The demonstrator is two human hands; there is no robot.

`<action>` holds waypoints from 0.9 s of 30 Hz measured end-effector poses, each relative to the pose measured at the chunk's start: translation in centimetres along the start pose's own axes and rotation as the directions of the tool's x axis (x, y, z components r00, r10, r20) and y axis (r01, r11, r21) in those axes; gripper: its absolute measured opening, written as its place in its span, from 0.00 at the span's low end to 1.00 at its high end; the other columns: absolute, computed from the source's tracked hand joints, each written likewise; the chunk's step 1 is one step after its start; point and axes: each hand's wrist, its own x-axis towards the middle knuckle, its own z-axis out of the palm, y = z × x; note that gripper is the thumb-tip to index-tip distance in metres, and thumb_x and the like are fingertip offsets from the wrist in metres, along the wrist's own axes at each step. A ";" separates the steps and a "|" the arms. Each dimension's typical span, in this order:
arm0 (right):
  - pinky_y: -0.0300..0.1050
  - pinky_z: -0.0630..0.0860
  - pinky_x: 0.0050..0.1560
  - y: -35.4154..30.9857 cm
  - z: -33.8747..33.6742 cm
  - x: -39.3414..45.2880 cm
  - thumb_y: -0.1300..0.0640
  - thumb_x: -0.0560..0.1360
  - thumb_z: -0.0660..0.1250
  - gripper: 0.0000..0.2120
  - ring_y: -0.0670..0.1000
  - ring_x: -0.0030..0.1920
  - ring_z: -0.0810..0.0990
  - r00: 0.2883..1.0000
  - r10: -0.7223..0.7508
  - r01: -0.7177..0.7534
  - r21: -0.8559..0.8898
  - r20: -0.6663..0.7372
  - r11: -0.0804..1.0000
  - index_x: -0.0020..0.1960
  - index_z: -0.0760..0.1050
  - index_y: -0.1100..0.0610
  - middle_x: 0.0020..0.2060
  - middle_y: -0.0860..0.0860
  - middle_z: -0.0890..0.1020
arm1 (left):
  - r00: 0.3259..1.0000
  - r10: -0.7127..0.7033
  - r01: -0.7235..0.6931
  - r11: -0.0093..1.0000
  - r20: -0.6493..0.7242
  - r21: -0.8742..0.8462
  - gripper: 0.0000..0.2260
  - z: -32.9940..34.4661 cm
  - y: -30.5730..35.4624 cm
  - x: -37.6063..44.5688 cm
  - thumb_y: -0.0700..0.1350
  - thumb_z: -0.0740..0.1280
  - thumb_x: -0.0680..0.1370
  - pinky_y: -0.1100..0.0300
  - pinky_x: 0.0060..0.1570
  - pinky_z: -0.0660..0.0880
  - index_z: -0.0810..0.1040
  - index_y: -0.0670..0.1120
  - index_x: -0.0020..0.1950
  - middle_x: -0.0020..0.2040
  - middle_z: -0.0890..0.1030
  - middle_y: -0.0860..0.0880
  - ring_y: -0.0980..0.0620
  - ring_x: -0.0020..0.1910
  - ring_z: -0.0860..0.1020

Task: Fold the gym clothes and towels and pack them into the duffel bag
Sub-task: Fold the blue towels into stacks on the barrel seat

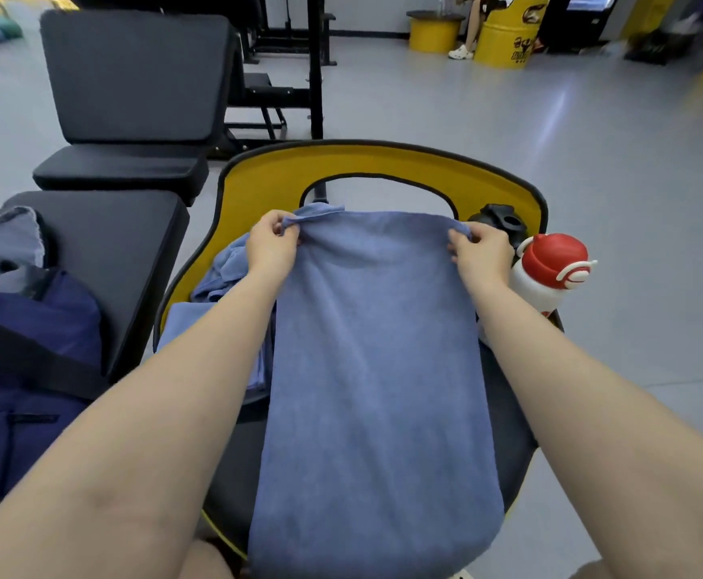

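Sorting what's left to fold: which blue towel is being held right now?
The long blue towel spread down the chair, pinched at its far corners by both hands; the crumpled towel lies untouched at its left.

No text can be read; black markings on the yellow drum [508, 33] are too blurred.

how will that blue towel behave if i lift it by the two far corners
The blue terry towel will likely hang limp: it already drapes over the seat edge. Probably light, since the left hand and right hand only pinch its corners. The nap looks grippy, so slipping seems unlikely.
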 end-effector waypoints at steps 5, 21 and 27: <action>0.54 0.79 0.46 -2.5 -0.2 1.4 0.60 0.77 0.61 0.10 0.61 0.44 0.81 1.000 -0.009 0.009 0.034 -0.005 0.999 0.47 0.80 0.63 0.42 0.61 0.82 | 1.000 0.026 -0.026 0.999 -0.015 0.021 0.10 0.2 2.5 0.9 0.41 0.61 0.80 0.51 0.54 0.75 0.73 0.52 0.40 0.42 0.78 0.48 0.49 0.46 0.76; 0.46 0.71 0.43 -8.8 -1.0 5.7 0.58 0.78 0.61 0.11 0.55 0.41 0.73 0.988 -0.153 0.154 0.060 -0.029 0.986 0.49 0.75 0.66 0.48 0.64 0.81 | 0.992 0.100 -0.099 0.995 -0.073 0.008 0.12 -1.8 9.9 4.5 0.41 0.60 0.78 0.49 0.55 0.76 0.74 0.57 0.39 0.43 0.79 0.49 0.43 0.51 0.80; 0.43 0.68 0.40 -10.7 -2.1 6.1 0.58 0.79 0.61 0.10 0.63 0.53 0.78 0.985 -0.170 0.172 0.099 -0.025 0.980 0.44 0.74 0.64 0.42 0.60 0.80 | 0.986 0.148 -0.147 0.989 -0.076 0.013 0.12 -2.7 12.2 4.4 0.40 0.61 0.78 0.50 0.53 0.76 0.74 0.55 0.40 0.38 0.77 0.53 0.45 0.47 0.79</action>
